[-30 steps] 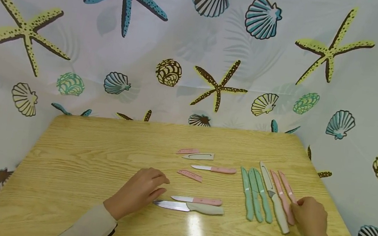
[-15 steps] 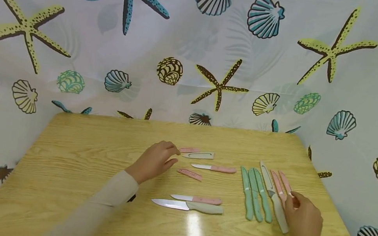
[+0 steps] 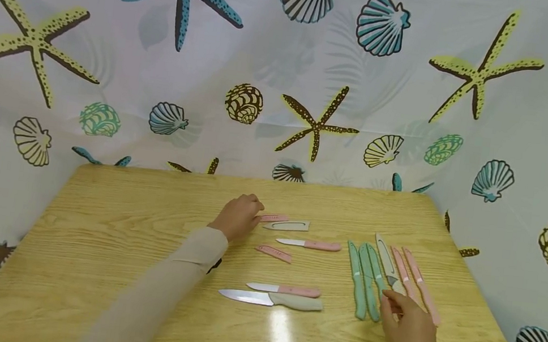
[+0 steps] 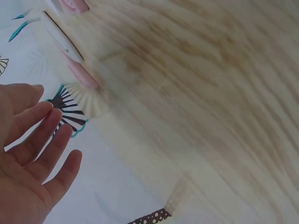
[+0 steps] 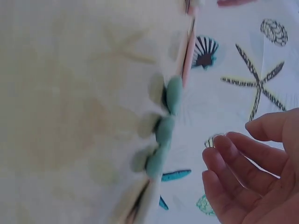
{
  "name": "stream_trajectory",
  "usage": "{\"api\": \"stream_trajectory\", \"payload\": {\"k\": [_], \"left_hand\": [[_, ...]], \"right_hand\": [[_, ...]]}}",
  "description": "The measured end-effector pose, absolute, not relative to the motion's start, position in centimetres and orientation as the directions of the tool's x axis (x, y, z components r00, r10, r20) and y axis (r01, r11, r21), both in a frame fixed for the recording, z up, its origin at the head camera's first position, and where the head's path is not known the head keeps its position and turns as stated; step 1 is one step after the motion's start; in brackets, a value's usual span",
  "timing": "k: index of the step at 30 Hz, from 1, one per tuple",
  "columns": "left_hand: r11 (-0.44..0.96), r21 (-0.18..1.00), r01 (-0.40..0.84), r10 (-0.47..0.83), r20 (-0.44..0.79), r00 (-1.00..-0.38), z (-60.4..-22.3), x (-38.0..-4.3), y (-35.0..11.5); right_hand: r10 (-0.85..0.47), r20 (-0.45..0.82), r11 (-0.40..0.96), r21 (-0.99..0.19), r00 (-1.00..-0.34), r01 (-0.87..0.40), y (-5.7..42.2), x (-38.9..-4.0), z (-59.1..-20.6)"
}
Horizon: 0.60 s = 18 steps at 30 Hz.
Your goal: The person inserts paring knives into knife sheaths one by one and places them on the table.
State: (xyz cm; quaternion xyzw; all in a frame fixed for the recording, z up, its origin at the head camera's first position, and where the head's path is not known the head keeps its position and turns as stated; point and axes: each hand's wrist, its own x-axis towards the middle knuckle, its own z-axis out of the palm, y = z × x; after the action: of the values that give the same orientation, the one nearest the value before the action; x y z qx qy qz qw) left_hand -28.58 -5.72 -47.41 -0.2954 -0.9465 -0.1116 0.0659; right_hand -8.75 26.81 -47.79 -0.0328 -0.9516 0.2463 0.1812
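On tbl (image 3: 107, 230), far pink sheath (image 3: 274, 217) lies nr L fingers (image 3: 255, 202).

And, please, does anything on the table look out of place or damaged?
No spill or damage stands out. The cream knife, nearer pink knife and farther pink knife look odd: their blades are bare, while the row of knives at right looks sheathed. The nearer loose pink sheath also lies aslant to them.

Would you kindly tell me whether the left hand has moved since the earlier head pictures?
Yes: the left hand has moved forward, closer to the table's far edge.
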Motion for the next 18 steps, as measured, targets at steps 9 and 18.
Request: {"api": "stream_trajectory", "payload": {"k": [9, 18], "left_hand": [[0.846, 0.075, 0.528, 0.513, 0.156, -0.844, -48.6, -29.0, -3.4], [0.873, -0.013, 0.488, 0.486, 0.107, -0.867, -49.2, -29.5, -2.4]], "right_hand": [[0.11, 0.272, 0.842, -0.537, -0.956, -0.056, 24.1, -7.7, -48.8], [0.086, 0.234, 0.833, -0.55, -0.968, -0.059, 23.5, -7.8, -48.7]]}}
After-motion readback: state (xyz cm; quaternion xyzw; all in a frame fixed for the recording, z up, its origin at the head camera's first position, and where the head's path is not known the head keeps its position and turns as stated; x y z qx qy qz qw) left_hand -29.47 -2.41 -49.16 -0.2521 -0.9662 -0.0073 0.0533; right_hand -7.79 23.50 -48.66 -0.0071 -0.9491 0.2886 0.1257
